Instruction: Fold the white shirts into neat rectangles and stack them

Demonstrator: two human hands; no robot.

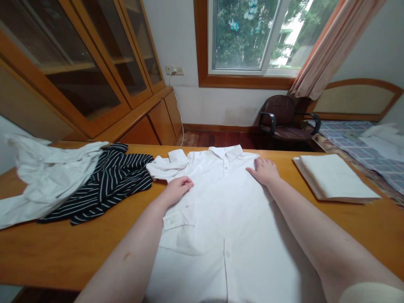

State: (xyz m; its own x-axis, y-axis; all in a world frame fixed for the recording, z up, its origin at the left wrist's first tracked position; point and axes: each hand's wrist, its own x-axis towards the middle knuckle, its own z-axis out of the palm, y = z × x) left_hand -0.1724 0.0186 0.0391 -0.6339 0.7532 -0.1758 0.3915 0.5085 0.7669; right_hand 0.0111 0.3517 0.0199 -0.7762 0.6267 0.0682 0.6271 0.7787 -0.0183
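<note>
A white button-up shirt (240, 210) lies front side up, its collar toward the far edge of the wooden table (104, 248). My left hand (179, 188) rests on the shirt's left part, below a bunched sleeve (168, 165). Its fingers are curled together, and whether cloth is between them is hidden. A buttoned cuff (178, 220) lies folded over the shirt just under that wrist. On the shoulder at the right, my right hand (264, 169) lies flat with its fingers spread, touching the fabric. The shirt's lower end runs out of view.
Left on the table lie a crumpled white garment (59, 172) and a black-and-white striped one (110, 181). A stack of folded white cloth (334, 176) sits at the right. Beyond the table are a glass-door cabinet (126, 101), an armchair (279, 118) and a bed (362, 141).
</note>
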